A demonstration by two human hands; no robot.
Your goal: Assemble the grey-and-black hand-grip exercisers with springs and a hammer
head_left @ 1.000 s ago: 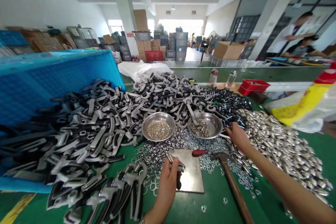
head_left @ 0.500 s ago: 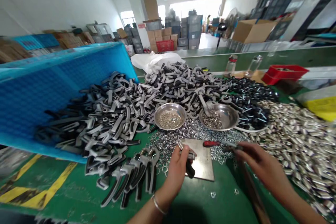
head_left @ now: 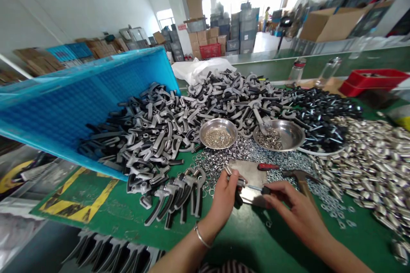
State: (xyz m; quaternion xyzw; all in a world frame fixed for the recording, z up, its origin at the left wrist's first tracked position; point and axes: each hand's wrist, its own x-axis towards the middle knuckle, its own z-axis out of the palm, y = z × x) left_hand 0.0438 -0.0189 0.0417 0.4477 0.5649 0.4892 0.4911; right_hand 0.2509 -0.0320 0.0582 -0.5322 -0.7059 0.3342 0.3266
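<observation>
Since the earlier frame, the right hand (head_left: 290, 204) has moved inward from beside the hammer (head_left: 303, 184) and now meets the left hand (head_left: 224, 192) over the metal plate (head_left: 248, 169). Going left to right, I see the blue crate (head_left: 134, 72) by the left edge of the green table (head_left: 128, 210), then a row of grey-and-black handles (head_left: 199, 200) toward the near edge. My feed shows the left hand curled closed around a silver barrel (head_left: 241, 183), raised over the plate. Beside it, the right hand's thumb and fingers pinch the black head of a screw (head_left: 265, 190), its shank pointing at the barrel's end; I can't tell whether the tip has entered. I judge the step as fitting screw to barrel; the next move calls for a firm left grip and a straight shank. Loose barrels (head_left: 371, 166) fill the right side.
</observation>
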